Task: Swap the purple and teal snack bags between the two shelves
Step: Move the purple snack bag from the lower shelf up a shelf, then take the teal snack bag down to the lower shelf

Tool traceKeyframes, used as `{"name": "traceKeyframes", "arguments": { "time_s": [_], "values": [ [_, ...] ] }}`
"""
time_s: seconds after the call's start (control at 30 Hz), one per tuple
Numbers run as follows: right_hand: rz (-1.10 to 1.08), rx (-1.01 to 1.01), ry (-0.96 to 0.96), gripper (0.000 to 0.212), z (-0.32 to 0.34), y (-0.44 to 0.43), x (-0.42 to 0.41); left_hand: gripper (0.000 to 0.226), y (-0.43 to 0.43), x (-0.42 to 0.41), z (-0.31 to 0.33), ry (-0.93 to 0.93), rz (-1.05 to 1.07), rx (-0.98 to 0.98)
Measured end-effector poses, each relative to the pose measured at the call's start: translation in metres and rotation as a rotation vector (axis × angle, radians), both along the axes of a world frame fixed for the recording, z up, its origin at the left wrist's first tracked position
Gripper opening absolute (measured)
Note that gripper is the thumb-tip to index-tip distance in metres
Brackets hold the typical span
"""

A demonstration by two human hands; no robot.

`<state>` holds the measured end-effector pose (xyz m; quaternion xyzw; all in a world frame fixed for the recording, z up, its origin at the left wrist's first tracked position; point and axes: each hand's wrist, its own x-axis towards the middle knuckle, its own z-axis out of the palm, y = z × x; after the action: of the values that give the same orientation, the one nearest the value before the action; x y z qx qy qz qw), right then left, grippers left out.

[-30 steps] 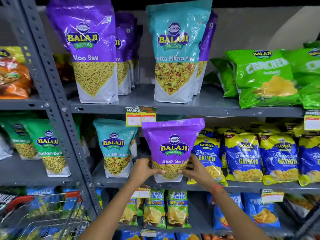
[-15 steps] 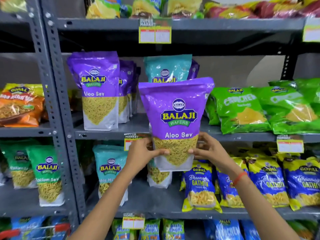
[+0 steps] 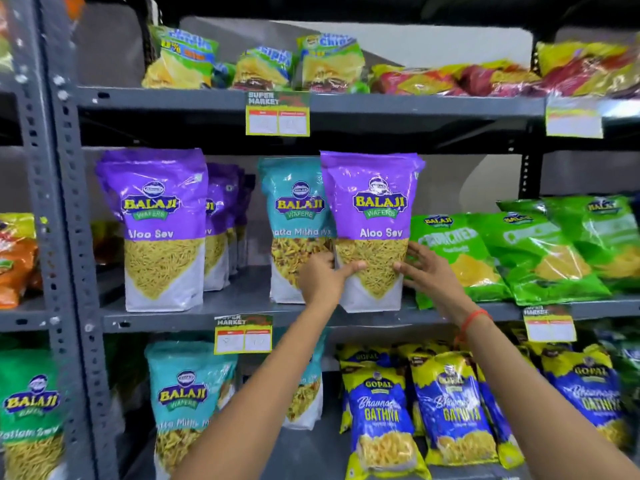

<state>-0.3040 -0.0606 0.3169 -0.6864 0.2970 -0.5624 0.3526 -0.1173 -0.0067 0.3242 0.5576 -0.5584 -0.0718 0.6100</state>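
A purple Aloo Sev bag (image 3: pixel 372 216) stands upright at the front edge of the middle shelf (image 3: pixel 242 315). My left hand (image 3: pixel 322 277) grips its lower left side, and my right hand (image 3: pixel 427 271) rests on its lower right side with fingers spread. Directly left of it, partly covered, a teal Khatta Mitha bag (image 3: pixel 294 216) stands on the same shelf. Further left is a row of purple bags (image 3: pixel 156 226). On the lower shelf (image 3: pixel 311 455), a teal bag (image 3: pixel 187 403) stands at the left, and another teal bag (image 3: pixel 304 400) shows behind my left forearm.
Green Crunchex bags (image 3: pixel 540 251) lean right of my hands. Blue and yellow Gathiya bags (image 3: pixel 446 410) fill the lower shelf's right. Chips bags (image 3: pixel 259 64) sit on the top shelf. Price tags (image 3: pixel 243 334) hang off shelf edges. A grey upright post (image 3: pixel 69 237) stands left.
The purple bag has risen from the lower shelf to the middle shelf and moved right, now beside the teal bag. Both hands went up with it.
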Motion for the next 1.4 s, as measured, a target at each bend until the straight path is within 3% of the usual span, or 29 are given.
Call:
{"name": "traceKeyframes", "arguments": {
  "time_s": [0.33,0.47,0.57,0.7,0.83,1.0,1.13,1.4],
  "values": [
    [-0.394,-0.158,0.217,0.057,-0.013,-0.028,0.015,0.056,-0.040,-0.022,-0.015,-0.025,0.056,0.043],
    [-0.604,-0.295,0.123,0.052,-0.028,-0.010,0.044,0.043,-0.040,-0.020,-0.028,-0.068,0.056,-0.081],
    [-0.697,-0.473,0.014,0.049,-0.033,0.010,0.073,0.059,-0.025,-0.008,-0.038,-0.122,0.060,-0.217],
    [-0.548,-0.615,0.042,0.045,-0.035,0.031,0.114,0.084,-0.016,0.029,-0.042,-0.156,0.192,-0.373],
    [-0.370,-0.490,0.157,0.049,-0.043,0.026,0.150,0.107,-0.024,0.074,-0.035,0.000,0.143,-0.139],
    [-0.339,-0.312,0.194,0.054,-0.047,0.015,0.169,0.064,-0.039,0.115,-0.022,0.171,-0.193,0.152],
    [-0.311,-0.227,0.192,0.053,-0.046,0.007,0.171,0.047,-0.037,0.126,-0.019,0.223,-0.234,0.148],
    [-0.097,-0.216,0.087,0.048,-0.044,0.013,0.176,0.081,-0.015,0.149,-0.023,0.307,-0.041,0.091]
  ]
}}
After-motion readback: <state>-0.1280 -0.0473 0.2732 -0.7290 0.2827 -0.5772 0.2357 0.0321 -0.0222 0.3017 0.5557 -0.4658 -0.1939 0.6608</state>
